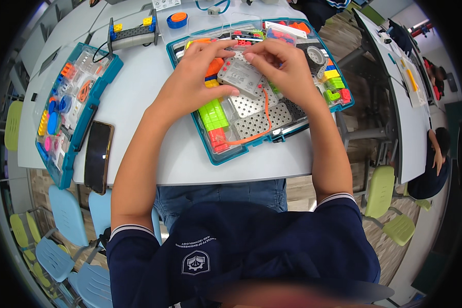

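Note:
A grey rectangular electronic module (241, 74) with small red pegs at its corners is over the parts tray. My left hand (190, 77) is closed on its left side, thumb at the lower edge and fingers at the upper edge. At the module's upper right, my right hand (285, 64) has thumb and index finger pinched together; whatever lies between them is hidden. An orange cable (269, 115) runs from near the module's right side down across perforated grey plates (256, 122). The teal-edged tray (228, 158) also holds lime, red, yellow and blue blocks.
Left of the tray lie a second teal-edged parts case (108, 77) and a black phone (98, 154) at the table edge. Behind stand a grey built frame (133, 35) and an orange-blue roll (177, 20). Chairs (69, 215) are below left; another person (431, 169) is at the far right.

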Demonstrator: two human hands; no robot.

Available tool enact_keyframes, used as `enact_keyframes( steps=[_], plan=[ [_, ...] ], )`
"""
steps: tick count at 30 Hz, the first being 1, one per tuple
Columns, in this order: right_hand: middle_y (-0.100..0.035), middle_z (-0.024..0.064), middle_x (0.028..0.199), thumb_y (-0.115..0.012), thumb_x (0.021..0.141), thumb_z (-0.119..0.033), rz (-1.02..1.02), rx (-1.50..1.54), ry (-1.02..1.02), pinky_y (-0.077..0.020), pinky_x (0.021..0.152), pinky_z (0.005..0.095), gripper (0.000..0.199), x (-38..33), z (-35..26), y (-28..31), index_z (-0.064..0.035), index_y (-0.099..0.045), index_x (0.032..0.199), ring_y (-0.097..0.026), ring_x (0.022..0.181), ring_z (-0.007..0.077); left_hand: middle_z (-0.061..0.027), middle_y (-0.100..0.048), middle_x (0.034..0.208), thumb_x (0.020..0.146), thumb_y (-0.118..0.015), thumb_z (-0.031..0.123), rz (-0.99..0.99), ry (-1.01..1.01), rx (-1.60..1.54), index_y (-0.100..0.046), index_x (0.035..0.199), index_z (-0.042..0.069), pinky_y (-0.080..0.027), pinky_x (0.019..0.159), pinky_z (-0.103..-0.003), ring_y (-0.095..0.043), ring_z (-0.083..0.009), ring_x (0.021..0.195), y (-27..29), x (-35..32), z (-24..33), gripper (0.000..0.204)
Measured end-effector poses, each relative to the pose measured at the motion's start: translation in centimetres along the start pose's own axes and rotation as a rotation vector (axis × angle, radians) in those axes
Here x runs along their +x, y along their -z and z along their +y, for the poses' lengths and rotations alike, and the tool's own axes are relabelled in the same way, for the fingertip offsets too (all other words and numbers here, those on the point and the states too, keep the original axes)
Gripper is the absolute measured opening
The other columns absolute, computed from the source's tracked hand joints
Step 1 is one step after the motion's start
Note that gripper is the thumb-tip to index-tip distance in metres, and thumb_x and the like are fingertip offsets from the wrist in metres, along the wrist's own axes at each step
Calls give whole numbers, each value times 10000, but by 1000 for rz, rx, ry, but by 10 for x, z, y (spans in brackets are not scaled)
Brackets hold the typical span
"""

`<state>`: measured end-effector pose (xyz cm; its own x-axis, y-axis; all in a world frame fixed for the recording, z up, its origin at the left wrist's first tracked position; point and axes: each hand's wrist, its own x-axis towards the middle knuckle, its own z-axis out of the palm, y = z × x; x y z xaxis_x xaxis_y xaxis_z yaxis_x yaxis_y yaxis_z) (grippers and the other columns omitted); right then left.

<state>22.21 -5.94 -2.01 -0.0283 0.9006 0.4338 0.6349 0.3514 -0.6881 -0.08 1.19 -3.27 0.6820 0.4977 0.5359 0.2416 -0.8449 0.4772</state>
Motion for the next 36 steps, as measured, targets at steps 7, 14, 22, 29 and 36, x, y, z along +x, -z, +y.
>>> enact_keyframes(
  steps=[7,14,22,29,36],
  plan=[
    [-602,103,844,-699,952,-278,-30,-107,77,-497,654,418,261,-7,-29,-16,-38,-606,906,-621,746,281,-111,-694,1169,617,-980,216,48,106,-387,-480,1381,83,-541,988,-381,-678,-247,1088,-4,0,9,922],
    [-547,123,772,-565,1042,-238,-20,120,-7,-427,643,376,274,-11,-46,-10,1,-569,909,-514,676,251,-123,-685,1144,619,-981,61,139,268,-968,-337,1444,56,-580,878,-314,-699,-178,1023,-4,0,29,1046],
    [-594,47,788,-487,1091,-304,-34,427,-216,-448,668,297,341,-12,-44,-17,-12,-658,1052,-533,741,118,-163,-704,1220,685,-927,3,159,252,-808,-262,1515,32,-533,1030,-414,-688,-249,1138,3,-1,37,1064],
    [-559,-51,833,-521,1087,-308,-126,765,-321,-394,657,224,293,-16,-59,-4,-51,-657,1050,-483,751,32,-191,-688,1243,670,-944,20,163,53,-591,-272,1457,19,-557,1013,-413,-702,-273,1118,18,0,44,1035],
    [-544,-49,840,-571,1066,-314,-127,622,-134,-414,674,234,283,-1,-61,4,-48,-611,978,-494,768,44,-262,-646,1310,715,-894,-40,200,88,-863,-255,1404,58,-568,1018,-433,-656,-306,1205,22,-2,43,946]
  ],
)
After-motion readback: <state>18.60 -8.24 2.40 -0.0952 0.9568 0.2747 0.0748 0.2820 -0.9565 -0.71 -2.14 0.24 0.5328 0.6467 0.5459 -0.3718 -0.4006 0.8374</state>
